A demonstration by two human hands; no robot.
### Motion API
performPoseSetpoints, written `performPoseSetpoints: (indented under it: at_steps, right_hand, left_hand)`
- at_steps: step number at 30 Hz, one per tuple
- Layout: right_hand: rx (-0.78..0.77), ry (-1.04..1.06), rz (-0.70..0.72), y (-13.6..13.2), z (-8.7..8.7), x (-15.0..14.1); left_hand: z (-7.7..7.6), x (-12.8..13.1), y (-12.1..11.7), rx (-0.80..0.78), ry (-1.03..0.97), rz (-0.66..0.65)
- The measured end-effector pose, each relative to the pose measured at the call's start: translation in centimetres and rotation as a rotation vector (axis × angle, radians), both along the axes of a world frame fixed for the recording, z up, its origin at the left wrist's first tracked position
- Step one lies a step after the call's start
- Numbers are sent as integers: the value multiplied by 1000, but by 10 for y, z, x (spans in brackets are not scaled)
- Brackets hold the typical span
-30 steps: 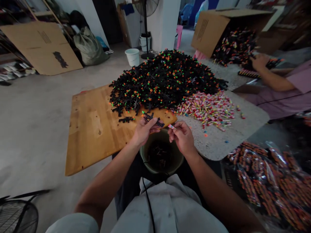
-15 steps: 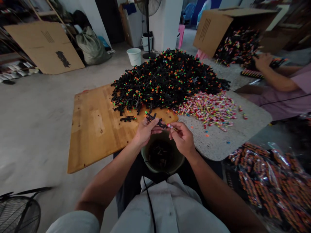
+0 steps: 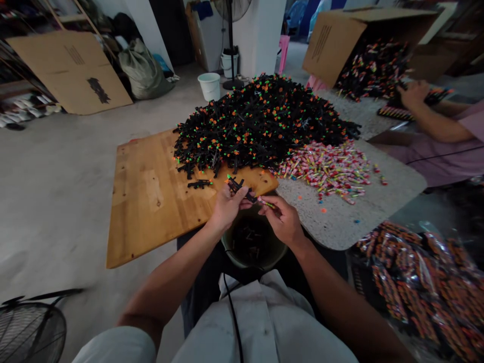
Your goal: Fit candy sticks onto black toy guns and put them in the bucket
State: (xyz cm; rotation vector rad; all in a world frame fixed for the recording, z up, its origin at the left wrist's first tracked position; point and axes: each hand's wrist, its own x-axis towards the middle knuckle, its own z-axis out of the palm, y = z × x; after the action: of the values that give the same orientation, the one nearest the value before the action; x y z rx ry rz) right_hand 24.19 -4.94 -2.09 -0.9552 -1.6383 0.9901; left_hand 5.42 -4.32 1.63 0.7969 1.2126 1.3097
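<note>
My left hand is closed around a small black toy gun with a green tip, held above the table's front edge. Between the fingertips of my right hand is a small pink and yellow candy tube, its end close against the rear of the toy gun; I cannot tell whether it is inserted. Another toy gun lies alone on the wooden board. Behind it rises a big pile of black toy guns with orange and green tips. Pink candy tubes lie heaped at the right.
Below my hands, a bucket between my legs holds several small pieces. A speckled stone tabletop extends rightward. Filled plastic bags lie at the lower right. Across the table, a co-worker's hand is near a tipped cardboard box.
My right hand has brought the candy tube against the rear end of the toy gun. My left hand keeps its hold. The view has shifted slightly.
</note>
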Motion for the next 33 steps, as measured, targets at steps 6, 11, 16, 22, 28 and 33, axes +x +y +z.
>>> performPoseSetpoints:
  at_steps: [6,11,16,22,28,33]
  right_hand:
    - [-200,139,-38,-7,1,-8]
    - [-291,143,-116,-11,-3,-16]
    - [-167,18,-105,-25,-19,-19]
    - [-194,-42,12,-32,-34,-2]
    - [-343,22,17,-37,-35,13]
    - [-479,177,-18,-35,-33,12]
  left_hand:
    - [-10,7,-2,84,42,92]
    - [-18,14,0,95,25,157]
    - [-25,19,-2,-12,-18,178]
    - [-34,13,-13,-116,-42,59]
    - [-46,-17,-22,-221,88,-323]
    - [-54,-39,-25,21,552,-183]
